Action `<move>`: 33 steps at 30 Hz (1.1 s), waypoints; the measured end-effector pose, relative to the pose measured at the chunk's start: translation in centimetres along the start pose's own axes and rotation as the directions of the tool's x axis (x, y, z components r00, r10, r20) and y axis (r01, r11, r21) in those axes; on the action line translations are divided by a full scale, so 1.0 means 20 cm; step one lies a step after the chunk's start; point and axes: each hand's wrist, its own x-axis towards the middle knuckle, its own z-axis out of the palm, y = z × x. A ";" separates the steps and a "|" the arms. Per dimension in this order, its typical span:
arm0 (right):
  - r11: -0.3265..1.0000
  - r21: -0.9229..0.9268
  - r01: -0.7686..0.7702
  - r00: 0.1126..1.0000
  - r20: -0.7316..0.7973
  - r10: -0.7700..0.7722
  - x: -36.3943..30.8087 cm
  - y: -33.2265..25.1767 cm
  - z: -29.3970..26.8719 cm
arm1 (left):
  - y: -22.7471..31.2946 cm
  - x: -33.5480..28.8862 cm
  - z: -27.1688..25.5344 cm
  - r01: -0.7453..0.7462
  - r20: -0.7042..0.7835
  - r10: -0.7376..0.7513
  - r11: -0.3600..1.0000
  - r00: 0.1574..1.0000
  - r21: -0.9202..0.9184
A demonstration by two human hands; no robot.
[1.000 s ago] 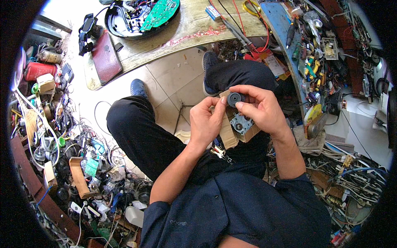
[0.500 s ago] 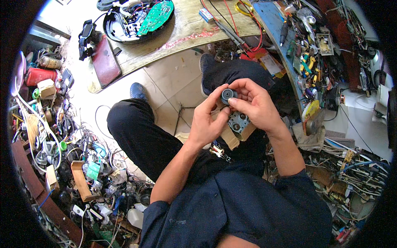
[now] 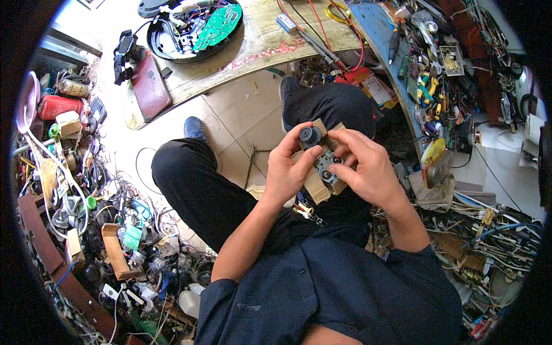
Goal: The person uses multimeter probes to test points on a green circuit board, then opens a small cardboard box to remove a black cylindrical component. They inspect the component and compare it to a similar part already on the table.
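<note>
My left hand (image 3: 287, 169) is closed on a dark grey round stepped wheel (image 3: 311, 135), its thumb below the wheel. Under both hands, an opened cardboard box (image 3: 315, 187) rests on my lap. In it sits a light grey part (image 3: 326, 164) with round dark recesses. My right hand (image 3: 368, 169) is at the right side of this part, thumb and fingers curled together over one recess. Whatever those fingertips pinch is hidden.
Ahead stands a wooden table (image 3: 259, 63) bearing an opened round device (image 3: 190, 54) with a green circuit board and a dark red phone (image 3: 150, 86). A blue board (image 3: 379, 52) with tools lies at right. Piled cables and parts cover the floor (image 3: 230, 123) at left.
My right hand has let go of the wheel and moved down to the light grey part. The wheel stays in my left hand, tilted differently, and the box shows more.
</note>
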 end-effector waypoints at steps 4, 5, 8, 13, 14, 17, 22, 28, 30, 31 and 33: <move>0.983 -0.171 0.071 0.995 0.075 -0.059 -0.05 -0.01 -0.05 | 0.00 -0.01 0.02 0.028 -0.010 -0.028 0.999 1.000 -0.036; 0.970 -0.214 0.118 0.991 0.092 -0.100 -0.06 -0.01 -0.06 | 0.01 -0.01 0.02 0.035 -0.016 -0.036 0.999 0.999 -0.038; 0.931 -0.328 0.157 0.981 0.163 -0.108 -0.09 -0.03 -0.08 | -0.02 -0.01 0.02 0.031 -0.030 -0.033 0.998 0.999 -0.050; 0.864 -0.444 0.236 0.949 0.297 -0.106 -0.09 -0.01 -0.04 | 0.00 -0.01 0.03 0.036 -0.014 -0.037 0.999 0.999 -0.027; 0.857 -0.445 0.261 0.939 0.323 -0.118 -0.08 0.00 -0.03 | 0.01 -0.01 0.03 0.043 -0.002 -0.043 0.999 0.999 -0.024; 0.830 -0.460 0.315 0.916 0.378 -0.138 -0.07 0.01 -0.03 | 0.00 0.00 0.01 0.024 -0.003 -0.024 0.999 1.000 0.036; 0.726 -0.625 0.288 0.921 0.388 -0.031 -0.05 -0.01 0.01 | 0.00 0.00 0.02 0.031 0.025 -0.030 0.998 0.999 -0.053; 0.843 -0.457 0.285 0.949 0.261 -0.179 -0.03 0.00 -0.06 | -0.02 -0.01 0.01 0.099 -0.019 -0.100 0.994 0.995 -0.057; 0.996 -0.063 0.056 0.981 0.191 -0.043 -0.05 0.00 -0.12 | -0.02 0.00 0.02 0.084 -0.034 -0.087 0.992 0.996 -0.094; 0.981 0.183 -0.069 0.986 0.161 0.040 -0.07 0.03 -0.12 | -0.02 0.00 0.03 0.071 -0.037 -0.076 0.991 0.996 -0.111; 0.817 0.565 -0.116 0.993 0.071 0.092 -0.08 0.15 -0.10 | -0.03 0.00 0.03 0.039 -0.031 -0.044 0.991 0.999 -0.125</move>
